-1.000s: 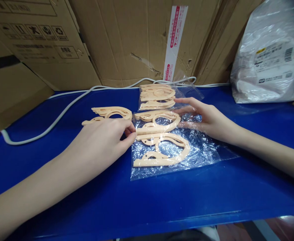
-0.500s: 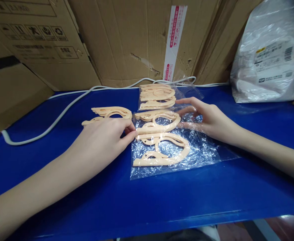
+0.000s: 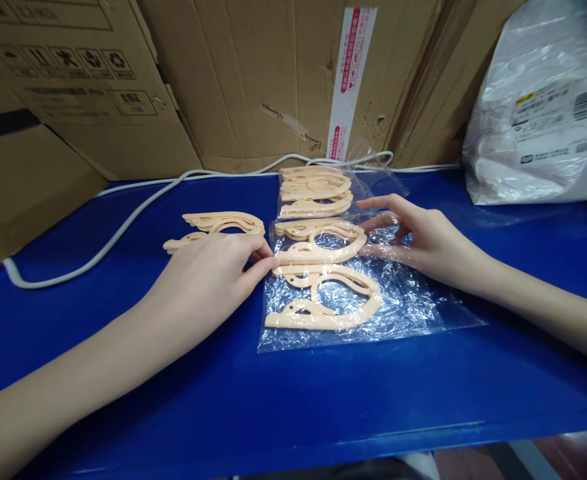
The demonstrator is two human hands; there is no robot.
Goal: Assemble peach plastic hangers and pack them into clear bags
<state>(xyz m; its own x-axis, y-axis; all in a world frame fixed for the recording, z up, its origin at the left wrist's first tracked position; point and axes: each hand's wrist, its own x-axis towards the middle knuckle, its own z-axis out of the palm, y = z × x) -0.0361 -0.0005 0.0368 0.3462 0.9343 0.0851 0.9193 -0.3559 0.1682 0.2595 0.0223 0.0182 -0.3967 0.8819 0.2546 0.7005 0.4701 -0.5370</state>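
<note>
Several cream plastic folding hangers lie folded in a clear plastic bag [image 3: 408, 313] on the blue table. My left hand [image 3: 218, 267] is closed, thumb and forefinger pinched at the left tip of the upper folding hanger [image 3: 318, 255], by the bag's left edge. Nearer me, in the same bag, is the lower folding hanger [image 3: 343, 321]. At the bag's right side, my right hand [image 3: 413, 233] has its fingers apart, the tips touching the film beside the upper hanger's rounded end. Loose folded hangers [image 3: 233, 220] lie behind my left hand, partly hidden by it.
Behind the bag lies another bagged set of hangers [image 3: 316, 190]. A white cable [image 3: 138, 210] runs along the back and left of the table [image 3: 273, 407]. Cardboard boxes [image 3: 253, 80] stand at the back and left. A white labelled plastic package [image 3: 533, 147] stands back right.
The upper hanger in the bag has shifted slightly right, and my right hand has moved a little right with it. My left hand has barely moved.
</note>
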